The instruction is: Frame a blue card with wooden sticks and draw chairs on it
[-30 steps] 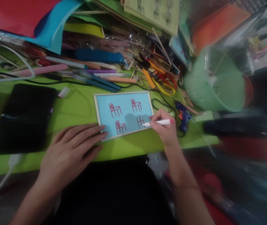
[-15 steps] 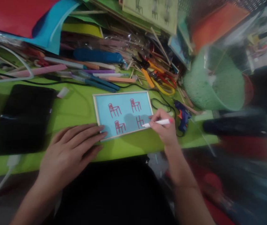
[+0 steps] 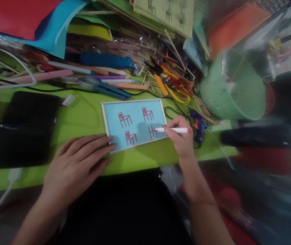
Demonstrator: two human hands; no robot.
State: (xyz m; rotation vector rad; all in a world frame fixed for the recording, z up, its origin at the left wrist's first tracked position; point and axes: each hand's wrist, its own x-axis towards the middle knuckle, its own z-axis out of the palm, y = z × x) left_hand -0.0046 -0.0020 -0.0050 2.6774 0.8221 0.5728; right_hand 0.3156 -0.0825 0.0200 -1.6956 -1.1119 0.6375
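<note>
A light-blue card (image 3: pixel 137 127) with a thin pale wooden frame lies on the green tabletop. It bears red drawings of chairs; the lower right one (image 3: pixel 152 132) shows only a few strokes. My right hand (image 3: pixel 180 137) pinches a white marker pen (image 3: pixel 174 130) with a red end, its tip at that lower right drawing. My left hand (image 3: pixel 76 161) lies flat with fingers stretched out, the fingertips resting on the card's lower left corner.
A black tablet (image 3: pixel 26 129) with a white cable lies at left. Behind the card are pens, a blue craft knife (image 3: pixel 107 89), orange-handled pliers (image 3: pixel 159 78) and yellow scissors (image 3: pixel 178 97). A blue glue gun (image 3: pixel 199 126) and a green basket (image 3: pixel 234 85) stand at right.
The marker tip has moved slightly up the lower right drawing, which has gained a short red stroke. My right hand has shifted a little with it; my left hand stays put.
</note>
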